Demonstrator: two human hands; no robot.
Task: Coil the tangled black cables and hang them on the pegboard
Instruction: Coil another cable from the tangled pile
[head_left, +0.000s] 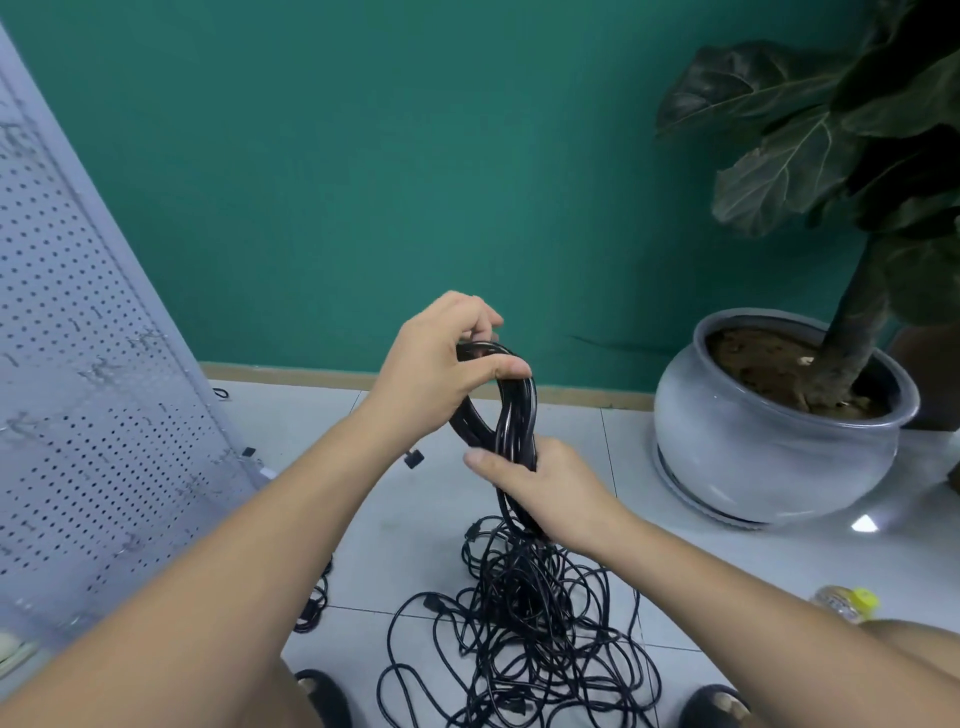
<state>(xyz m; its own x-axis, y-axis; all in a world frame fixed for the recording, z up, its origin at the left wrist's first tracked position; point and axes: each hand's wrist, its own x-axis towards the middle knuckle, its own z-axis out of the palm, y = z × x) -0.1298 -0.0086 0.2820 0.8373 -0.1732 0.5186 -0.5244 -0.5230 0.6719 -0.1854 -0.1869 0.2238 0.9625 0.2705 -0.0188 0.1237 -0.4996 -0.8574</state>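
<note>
**Low over the floor (405, 519): winding half done**

Pinched at its top by left hand (441, 374), thumb and fingers curled round the loops, and gripped lower by right hand (540, 493): coil of black cable (511, 410), tail dropping into tangled heap (519, 623) directly below. Hold the top pinch firm; draw slack up, freeing snags before each turn; match loop lengths. To the left, pegboard (78, 364).
</note>
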